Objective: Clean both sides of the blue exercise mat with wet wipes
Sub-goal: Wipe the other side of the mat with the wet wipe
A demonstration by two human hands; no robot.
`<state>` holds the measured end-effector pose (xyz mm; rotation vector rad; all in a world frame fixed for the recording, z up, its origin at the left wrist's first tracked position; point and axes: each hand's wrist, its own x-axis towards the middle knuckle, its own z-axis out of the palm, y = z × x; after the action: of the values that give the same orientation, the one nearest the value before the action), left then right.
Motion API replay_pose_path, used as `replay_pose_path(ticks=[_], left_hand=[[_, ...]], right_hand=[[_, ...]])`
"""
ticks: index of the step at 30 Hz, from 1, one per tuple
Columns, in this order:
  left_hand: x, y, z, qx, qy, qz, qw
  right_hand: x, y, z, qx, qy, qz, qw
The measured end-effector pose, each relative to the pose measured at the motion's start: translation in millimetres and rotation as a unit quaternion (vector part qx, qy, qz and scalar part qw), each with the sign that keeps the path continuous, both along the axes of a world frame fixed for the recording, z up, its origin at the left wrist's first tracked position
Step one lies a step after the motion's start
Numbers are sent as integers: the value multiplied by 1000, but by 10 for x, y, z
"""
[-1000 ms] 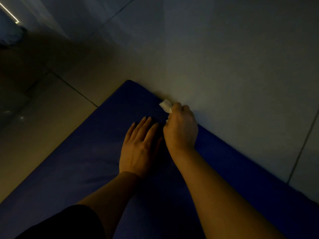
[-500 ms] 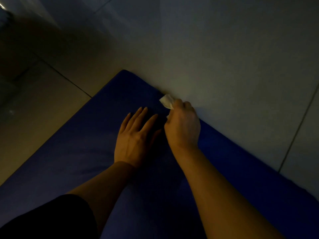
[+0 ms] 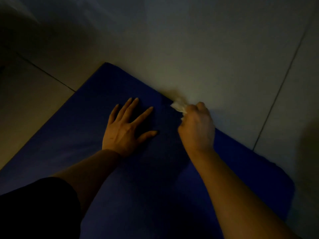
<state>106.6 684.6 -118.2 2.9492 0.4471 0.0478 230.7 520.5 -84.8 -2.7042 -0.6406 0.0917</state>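
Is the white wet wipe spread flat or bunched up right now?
Bunched up. The white wet wipe sticks out crumpled from the right hand, whose fingers grip it at the blue exercise mat's edge.

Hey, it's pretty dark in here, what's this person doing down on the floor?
A person is wiping a blue exercise mat that lies flat on a pale tiled floor. The left hand presses flat on the mat with fingers spread, steadying it. The right hand grips a crumpled white wet wipe and works it along the mat's far edge, where mat meets floor.
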Motion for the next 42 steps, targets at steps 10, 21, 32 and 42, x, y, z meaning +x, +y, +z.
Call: replay_pose_path(ticks=[10,21,32,42], left_hand=[[49,-335,142,-39,98,77,991],[-23,-1738,-54,-62,-9,-20,998],[17,-1784,-47,-46,-40,-3,998],[-24,-1731,-89,-14,-69,-114,991]], right_hand=[[-114,48,41,39,21,-67,997],[-347,-718,-100,47,-16,-161,986],[-352,-1364,-33,65,-37,-225,971],[-271,-1689,-4,31,-22,-190,981]])
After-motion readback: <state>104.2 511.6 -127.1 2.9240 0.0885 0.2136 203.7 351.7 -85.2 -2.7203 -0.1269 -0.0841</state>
